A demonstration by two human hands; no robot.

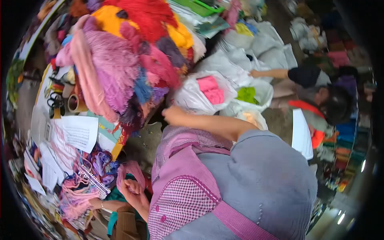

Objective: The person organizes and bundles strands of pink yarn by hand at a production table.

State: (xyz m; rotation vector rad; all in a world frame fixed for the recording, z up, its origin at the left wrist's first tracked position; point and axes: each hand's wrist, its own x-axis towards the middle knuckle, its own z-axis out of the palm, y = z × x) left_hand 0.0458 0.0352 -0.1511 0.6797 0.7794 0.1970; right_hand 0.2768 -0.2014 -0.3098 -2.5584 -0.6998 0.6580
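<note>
My left hand (133, 190) is closed, its fingers curled at a loop of pink yarn (134, 173). My right hand (176, 116) is also closed, the arm stretched out past the purple checked apron (188, 200). Whether anything is inside those fingers is hidden. Close to it are a big heap of coloured yarn hanks (108, 68) and a white plastic bag (186, 96) containing a pink bundle (210, 89). Near my left hand, purple and blue skeins (102, 164) and pale pink yarn (76, 196) lie on the table, beside a co-worker's forearm with a bracelet (110, 205).
Printed sheets (80, 132), black-handled scissors (56, 102) and a cardboard tube (74, 103) lie on the table. Several white bags stand on the floor. Another person (316, 92) reaches toward them. A green basket (204, 7) is at the top.
</note>
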